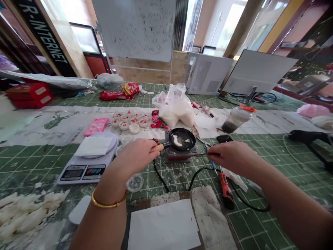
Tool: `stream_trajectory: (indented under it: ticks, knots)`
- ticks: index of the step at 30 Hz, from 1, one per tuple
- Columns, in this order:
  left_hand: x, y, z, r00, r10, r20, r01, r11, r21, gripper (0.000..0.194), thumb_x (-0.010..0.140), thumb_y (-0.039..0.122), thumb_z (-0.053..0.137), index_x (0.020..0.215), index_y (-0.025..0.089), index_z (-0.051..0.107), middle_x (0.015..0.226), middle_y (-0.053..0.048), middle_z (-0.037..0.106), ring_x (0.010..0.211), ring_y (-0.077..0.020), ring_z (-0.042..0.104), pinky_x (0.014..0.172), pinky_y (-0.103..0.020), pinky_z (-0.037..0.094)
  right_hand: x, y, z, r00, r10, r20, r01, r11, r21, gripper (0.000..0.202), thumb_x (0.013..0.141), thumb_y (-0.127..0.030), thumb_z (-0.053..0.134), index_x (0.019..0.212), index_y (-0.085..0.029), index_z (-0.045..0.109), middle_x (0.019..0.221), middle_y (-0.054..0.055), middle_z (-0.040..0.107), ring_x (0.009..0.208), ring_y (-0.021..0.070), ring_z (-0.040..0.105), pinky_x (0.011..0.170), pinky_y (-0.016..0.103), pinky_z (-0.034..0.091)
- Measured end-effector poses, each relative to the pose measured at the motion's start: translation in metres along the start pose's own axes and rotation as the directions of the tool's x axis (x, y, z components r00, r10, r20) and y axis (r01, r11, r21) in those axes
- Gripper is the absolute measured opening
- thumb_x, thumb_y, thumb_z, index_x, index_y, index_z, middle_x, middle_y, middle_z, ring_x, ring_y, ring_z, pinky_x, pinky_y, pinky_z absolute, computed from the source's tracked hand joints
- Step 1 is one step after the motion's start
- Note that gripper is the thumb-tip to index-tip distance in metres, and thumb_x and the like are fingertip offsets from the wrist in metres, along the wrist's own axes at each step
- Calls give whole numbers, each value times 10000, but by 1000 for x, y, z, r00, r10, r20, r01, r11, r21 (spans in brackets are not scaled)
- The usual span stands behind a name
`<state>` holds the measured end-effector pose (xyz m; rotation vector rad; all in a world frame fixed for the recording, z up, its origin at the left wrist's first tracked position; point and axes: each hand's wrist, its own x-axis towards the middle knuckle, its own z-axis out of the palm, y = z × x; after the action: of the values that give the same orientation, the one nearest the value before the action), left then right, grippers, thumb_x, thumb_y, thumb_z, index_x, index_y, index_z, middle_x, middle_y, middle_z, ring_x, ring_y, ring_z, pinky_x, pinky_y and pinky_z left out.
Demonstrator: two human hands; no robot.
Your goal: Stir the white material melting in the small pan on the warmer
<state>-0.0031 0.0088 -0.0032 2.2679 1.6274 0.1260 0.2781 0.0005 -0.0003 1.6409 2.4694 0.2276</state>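
My left hand (140, 152) is closed around the wooden handle (158, 148) of a small black frying pan (191, 139). White, partly melted lumps (177, 140) lie in the pan, which is above a small hot plate (170, 156) with a dark cord. In my right hand (226, 152) is a thin, dark stick-like tool (203, 154); it points left, in front of the pan's near edge, and its exact kind is unclear. Below that hand lies an orange-and-black hand tool (225, 191). A black phone-like object (224, 138) sits just beyond it.
Left stands a white kitchen scale (70, 170) with folded paper on it. Several small cups (134, 128) with red bits and a plastic bag of white material (179, 111) are behind the pan. White flakes (26, 215) lie front left, a white sheet (163, 225) in front, a lidded jar (235, 119) right.
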Motion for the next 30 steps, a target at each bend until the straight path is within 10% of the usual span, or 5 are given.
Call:
stream_trajectory:
  ticks: [30]
  knots:
    - [-1,1,0,1000,2,-3,-2,1000,1,278,826,374,399,636,188,479,661,-15,557,566,-132,451,506,-259,254,36,-30,-39,982,-172,74,177,982,-67,206,773,-250,485,681,-220,667,610,36,628,529,145,532,458,275,218]
